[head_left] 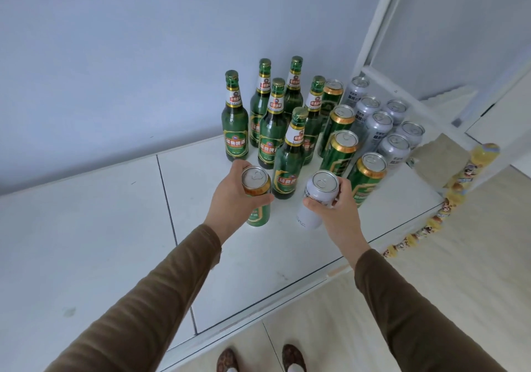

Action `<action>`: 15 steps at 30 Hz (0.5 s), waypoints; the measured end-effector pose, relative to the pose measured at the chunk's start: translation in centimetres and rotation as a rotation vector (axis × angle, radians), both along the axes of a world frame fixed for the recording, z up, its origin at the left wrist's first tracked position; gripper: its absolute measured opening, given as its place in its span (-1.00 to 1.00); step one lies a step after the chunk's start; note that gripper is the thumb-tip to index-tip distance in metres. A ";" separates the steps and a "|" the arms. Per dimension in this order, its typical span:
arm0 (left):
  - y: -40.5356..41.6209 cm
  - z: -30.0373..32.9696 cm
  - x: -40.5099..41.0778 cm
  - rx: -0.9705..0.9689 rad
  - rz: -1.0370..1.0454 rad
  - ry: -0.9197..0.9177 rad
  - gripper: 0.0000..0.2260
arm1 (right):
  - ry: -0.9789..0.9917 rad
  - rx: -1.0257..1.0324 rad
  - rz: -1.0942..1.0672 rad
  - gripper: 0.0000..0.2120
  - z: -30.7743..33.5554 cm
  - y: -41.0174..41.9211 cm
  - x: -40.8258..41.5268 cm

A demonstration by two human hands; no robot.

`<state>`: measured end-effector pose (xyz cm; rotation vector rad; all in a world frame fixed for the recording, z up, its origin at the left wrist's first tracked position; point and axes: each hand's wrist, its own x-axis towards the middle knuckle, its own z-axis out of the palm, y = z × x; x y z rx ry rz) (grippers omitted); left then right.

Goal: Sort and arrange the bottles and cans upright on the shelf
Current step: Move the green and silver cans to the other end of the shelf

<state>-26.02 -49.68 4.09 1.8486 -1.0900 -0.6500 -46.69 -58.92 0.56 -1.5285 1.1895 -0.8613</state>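
Bare shelf open at left, green bottles and cans crowding the back right corner

Standing on the shelf: six green bottles, five green cans and eight silver cans, counting one green can and one silver can being held.

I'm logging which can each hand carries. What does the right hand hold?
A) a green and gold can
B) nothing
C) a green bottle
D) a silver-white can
D: the right hand curls its fingers round a silver-white can, while the left hand holds the green and gold can.
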 end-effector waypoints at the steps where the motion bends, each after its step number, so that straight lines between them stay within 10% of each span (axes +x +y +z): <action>1: -0.3 -0.1 -0.4 0.004 0.011 -0.006 -0.44 | -0.003 0.003 0.011 -0.34 -0.1 -0.5 -0.2; 15: -1.1 -0.6 -3.7 0.025 0.169 -0.044 -0.41 | -0.033 -0.037 0.215 -0.27 -0.3 -3.3 -1.8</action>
